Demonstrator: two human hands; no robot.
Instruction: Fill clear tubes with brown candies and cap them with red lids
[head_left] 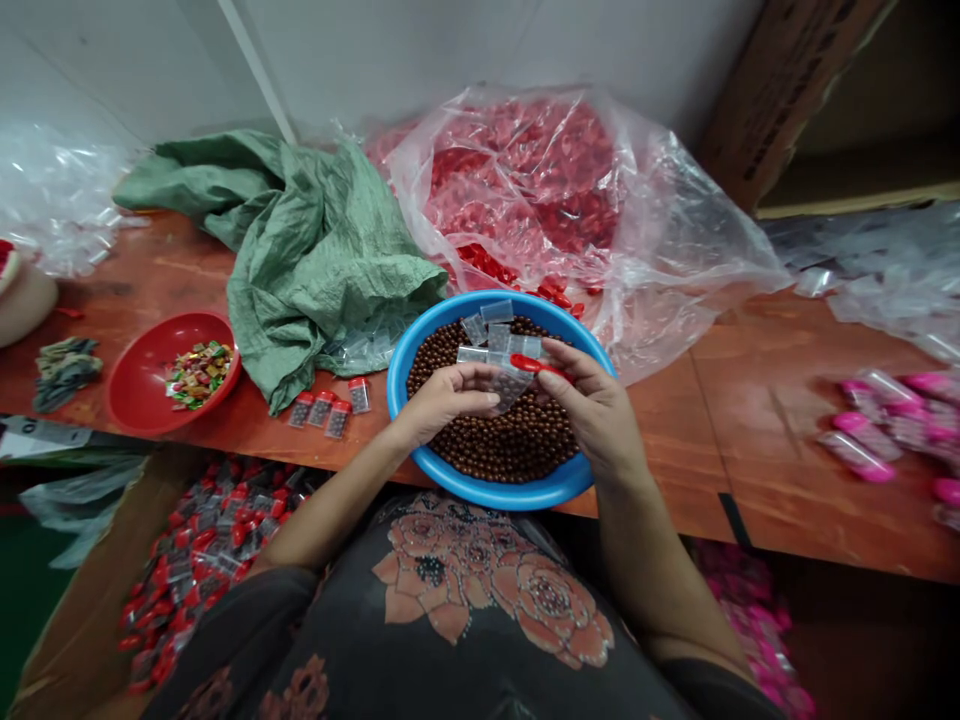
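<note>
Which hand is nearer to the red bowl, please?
Left. The left hand is over the left side of the blue basin, right of the red bowl; the right hand, over the basin's right side, is farther.

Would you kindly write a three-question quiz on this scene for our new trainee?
1. True or false: the blue basin contains brown beads.
2. What does the right hand hold? A) a green sack B) a red piece C) a pink-capped tube
3. Fill in: in the picture, the red bowl is to the ____ of the blue basin.

Key: 1. True; 2. B; 3. left
</note>
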